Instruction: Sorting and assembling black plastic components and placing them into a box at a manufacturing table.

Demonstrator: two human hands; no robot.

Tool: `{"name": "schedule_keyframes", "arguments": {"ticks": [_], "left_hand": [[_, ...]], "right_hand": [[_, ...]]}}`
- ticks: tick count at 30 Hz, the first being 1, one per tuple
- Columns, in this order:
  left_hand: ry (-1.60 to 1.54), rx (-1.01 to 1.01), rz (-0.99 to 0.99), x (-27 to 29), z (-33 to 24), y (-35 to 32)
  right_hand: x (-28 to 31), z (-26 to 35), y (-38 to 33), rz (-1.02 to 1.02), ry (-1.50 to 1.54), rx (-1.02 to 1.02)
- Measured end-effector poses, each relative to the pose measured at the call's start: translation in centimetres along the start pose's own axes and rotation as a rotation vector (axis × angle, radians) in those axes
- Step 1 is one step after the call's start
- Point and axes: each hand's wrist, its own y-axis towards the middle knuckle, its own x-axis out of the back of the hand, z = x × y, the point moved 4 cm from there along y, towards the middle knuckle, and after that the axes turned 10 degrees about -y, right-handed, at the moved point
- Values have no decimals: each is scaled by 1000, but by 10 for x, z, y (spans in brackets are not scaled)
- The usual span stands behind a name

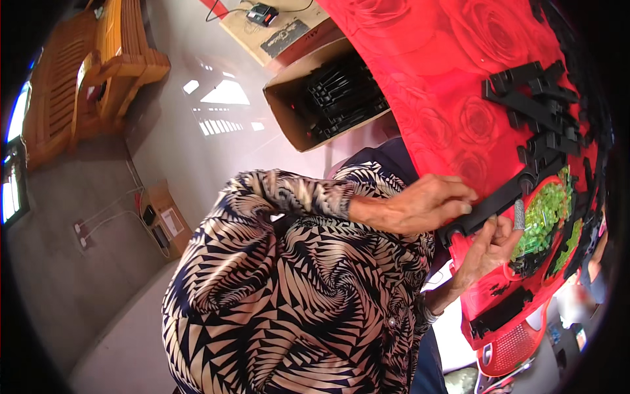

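Observation:
A long black plastic bar (493, 205) with a rounded end lies slantwise on the red cloth at the table edge. My left hand (423, 205) is beside its near part, fingers bent and slightly apart, tips close to the bar. My right hand (489, 248) is on the bar's other side, thumb and fingers drawn together at its edge. A grey wrap (519, 215) covers one right finger. Just past that hand, a red-rimmed basket (510, 270) holds many small clear green pieces (541, 220). Whatever lies under the right fingertips is hidden.
Similar black bars (535, 105) are heaped on the red rose-patterned cloth (459, 85). An open cardboard box (289, 121) of black parts stands left of the table. A red plastic chair (515, 351) is at lower right, a wooden bench (111, 72) at far left.

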Motion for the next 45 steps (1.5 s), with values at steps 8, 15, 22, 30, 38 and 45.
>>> {"name": "schedule_keyframes", "arguments": {"ticks": [8,15,22,30,38,45], "left_hand": [[-216,274,-430,107,65,-74],[-212,265,-841,193,122,-118],[492,422,-818,244,148,-130],[697,439,-673,255,180,-127],[893,419,-722,241,165,-119],[1198,437,-439,241,148,-93]], "right_hand": [[4,-9,13,-70,-342,84],[4,-23,21,-96,-392,186],[10,-26,19,-129,-454,212],[9,-23,16,-150,-487,224],[18,-35,13,-152,-407,183],[16,-41,6,-188,-405,127]]}}
